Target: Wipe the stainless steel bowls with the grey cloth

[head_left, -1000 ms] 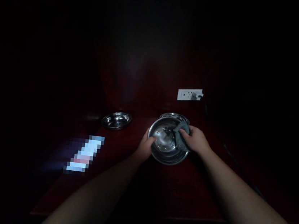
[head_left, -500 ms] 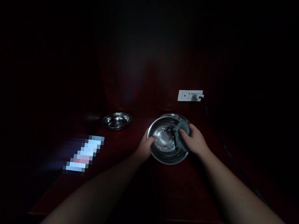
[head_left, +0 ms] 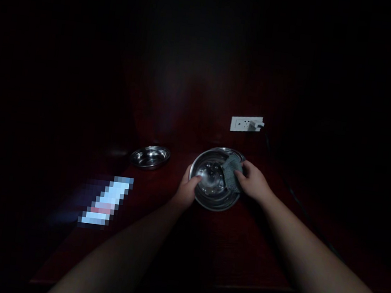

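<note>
A shiny metal bowl (head_left: 210,200) is tilted toward me above the dark red table. My left hand (head_left: 188,189) grips its left rim, the thumb lying over the inside and the fingers behind. A grey-green cloth (head_left: 232,174) is pinched in my right hand (head_left: 253,182) and lies against the bowl's inner right side. Behind the held bowl, the rim of another metal dish (head_left: 229,149) peeks out, mostly hidden. A shallow metal bowl (head_left: 150,157) rests on the table to the left, apart from both hands.
A bright, pixelated panel (head_left: 106,202) lies at the table's left. On the back wall is a white socket (head_left: 246,124) with a plug in it, and a dark cable (head_left: 298,199) runs down to the right. The table's front edge (head_left: 253,286) crosses below my arms. The surroundings are very dark.
The cloth in my right hand has shifted slightly left inside the bowl, showing more of its surface. The held bowl has tilted a little. The whole view has drifted slightly.
</note>
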`<state>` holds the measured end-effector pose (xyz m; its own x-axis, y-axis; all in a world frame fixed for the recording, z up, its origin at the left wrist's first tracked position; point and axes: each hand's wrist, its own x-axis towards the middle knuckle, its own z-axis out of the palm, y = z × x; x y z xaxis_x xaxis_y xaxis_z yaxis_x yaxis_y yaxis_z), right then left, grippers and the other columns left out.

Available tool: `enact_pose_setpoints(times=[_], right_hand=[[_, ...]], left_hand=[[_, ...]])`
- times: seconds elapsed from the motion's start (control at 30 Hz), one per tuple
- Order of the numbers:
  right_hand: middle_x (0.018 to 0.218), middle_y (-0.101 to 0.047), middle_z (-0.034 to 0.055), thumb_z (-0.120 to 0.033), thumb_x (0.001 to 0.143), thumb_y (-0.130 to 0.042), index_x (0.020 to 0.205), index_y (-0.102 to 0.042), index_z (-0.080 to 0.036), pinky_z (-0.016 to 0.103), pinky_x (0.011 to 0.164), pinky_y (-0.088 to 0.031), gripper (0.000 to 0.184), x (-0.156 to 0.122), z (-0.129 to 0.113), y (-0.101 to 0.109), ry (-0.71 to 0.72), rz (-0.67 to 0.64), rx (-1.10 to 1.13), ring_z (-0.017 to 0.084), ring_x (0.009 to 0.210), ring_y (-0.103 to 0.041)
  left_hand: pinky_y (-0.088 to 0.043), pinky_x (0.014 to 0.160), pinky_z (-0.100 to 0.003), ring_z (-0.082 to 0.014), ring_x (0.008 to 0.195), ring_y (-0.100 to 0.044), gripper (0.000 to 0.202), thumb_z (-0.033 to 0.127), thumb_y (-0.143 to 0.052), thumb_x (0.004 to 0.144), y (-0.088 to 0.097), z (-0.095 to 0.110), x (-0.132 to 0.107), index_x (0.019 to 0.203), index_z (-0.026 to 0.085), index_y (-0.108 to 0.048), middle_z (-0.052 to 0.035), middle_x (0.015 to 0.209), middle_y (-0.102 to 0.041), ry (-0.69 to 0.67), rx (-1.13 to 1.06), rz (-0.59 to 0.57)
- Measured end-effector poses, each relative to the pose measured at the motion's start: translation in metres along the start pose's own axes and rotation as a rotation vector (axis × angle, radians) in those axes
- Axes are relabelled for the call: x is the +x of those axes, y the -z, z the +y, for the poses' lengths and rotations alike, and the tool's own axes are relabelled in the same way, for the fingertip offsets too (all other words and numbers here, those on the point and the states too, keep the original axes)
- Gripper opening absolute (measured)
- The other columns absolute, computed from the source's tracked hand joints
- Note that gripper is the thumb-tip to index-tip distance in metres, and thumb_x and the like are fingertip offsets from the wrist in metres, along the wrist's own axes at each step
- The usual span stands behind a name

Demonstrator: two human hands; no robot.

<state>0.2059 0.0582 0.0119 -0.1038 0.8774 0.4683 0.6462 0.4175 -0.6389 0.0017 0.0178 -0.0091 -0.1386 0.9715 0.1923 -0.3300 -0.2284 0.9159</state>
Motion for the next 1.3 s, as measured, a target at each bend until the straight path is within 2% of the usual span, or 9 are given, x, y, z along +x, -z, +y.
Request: enact_pose_setpoints(times=[0.23,0.4,0.57,0.77,0.87,0.97,1.07,1.3], right_hand=[[0.067,-0.056,0.0004,-0.037,0.074,-0.053,0.072,-0.045,-0.021,0.026,0.055,-0.038,0.018,0.0018,0.0017,0.0021,-0.035,-0.003,-0.021,0.014,0.059,-0.050],[0.063,-0.053,-0.0010,-0.043,0.075,-0.052,0.070,-0.043,-0.021,0.025,0.051,-0.034,0.024,0.0008,-0.0004,0.0015,-0.044,0.031,-0.049,0.013,0.055,-0.047],[0.068,-0.055,0.0008,-0.043,0.077,-0.049,0.074,-0.047,-0.020,0.025,0.055,-0.036,0.023,-0.0014,-0.0052,-0.0011,-0.038,0.069,-0.075,0.015,0.061,-0.052],[0.074,-0.058,0.0034,-0.046,0.078,-0.046,0.079,-0.050,-0.019,0.027,0.059,-0.039,0.027,-0.0015,-0.0061,-0.0051,-0.096,0.061,-0.022,0.017,0.067,-0.054],[0.075,-0.057,0.0028,-0.043,0.079,-0.044,0.081,-0.051,-0.020,0.027,0.060,-0.039,0.025,-0.0017,-0.0050,-0.0052,-0.107,0.047,0.061,0.017,0.068,-0.054],[0.070,-0.053,0.0008,-0.033,0.079,-0.037,0.077,-0.048,-0.020,0.026,0.058,-0.039,0.017,-0.0014,-0.0029,-0.0043,-0.073,0.052,0.190,0.016,0.065,-0.051],[0.066,-0.049,-0.0007,-0.023,0.073,-0.036,0.073,-0.047,-0.020,0.025,0.055,-0.038,0.010,-0.0003,-0.0005,-0.0034,-0.035,0.054,0.278,0.015,0.063,-0.049],[0.071,-0.056,0.0007,-0.023,0.070,-0.048,0.086,-0.054,-0.017,0.025,0.052,-0.039,0.019,0.0021,0.0011,0.0005,-0.046,-0.032,0.277,0.013,0.057,-0.050]], left_hand=[[-0.046,0.082,-0.030,-0.0179,0.087,-0.059,0.047,0.019,-0.057,0.065,0.0008,-0.0008,-0.0004,0.112,0.019,-0.056,-0.0030,0.095,-0.066,0.006,0.002,-0.010],[-0.047,0.083,-0.033,-0.0199,0.090,-0.060,0.047,0.021,-0.057,0.066,-0.0006,-0.0003,-0.0013,0.113,0.019,-0.056,-0.0035,0.096,-0.066,0.024,-0.009,-0.003],[-0.047,0.083,-0.034,-0.0208,0.090,-0.061,0.046,0.021,-0.060,0.065,0.0005,-0.0025,0.0001,0.111,0.019,-0.057,-0.0032,0.094,-0.067,0.026,-0.015,-0.004],[-0.048,0.082,-0.033,-0.0209,0.089,-0.062,0.045,0.022,-0.060,0.065,0.0018,-0.0043,-0.0002,0.110,0.019,-0.057,-0.0031,0.093,-0.068,0.051,-0.028,0.008],[-0.049,0.081,-0.032,-0.0210,0.088,-0.062,0.044,0.021,-0.060,0.065,0.0019,-0.0038,-0.0003,0.109,0.019,-0.058,-0.0032,0.092,-0.068,0.054,-0.030,0.019],[-0.049,0.080,-0.032,-0.0210,0.089,-0.062,0.045,0.020,-0.059,0.064,0.0018,-0.0020,0.0005,0.110,0.020,-0.058,-0.0032,0.093,-0.068,0.032,-0.039,0.037],[-0.049,0.079,-0.031,-0.0211,0.088,-0.062,0.046,0.018,-0.058,0.064,0.0011,0.0006,0.0011,0.110,0.020,-0.058,-0.0038,0.094,-0.068,0.018,-0.048,0.059],[-0.050,0.075,-0.031,-0.0196,0.082,-0.062,0.038,0.021,-0.057,0.065,0.0004,0.0038,0.0002,0.102,0.018,-0.059,-0.0036,0.089,-0.067,0.028,-0.036,0.104]])
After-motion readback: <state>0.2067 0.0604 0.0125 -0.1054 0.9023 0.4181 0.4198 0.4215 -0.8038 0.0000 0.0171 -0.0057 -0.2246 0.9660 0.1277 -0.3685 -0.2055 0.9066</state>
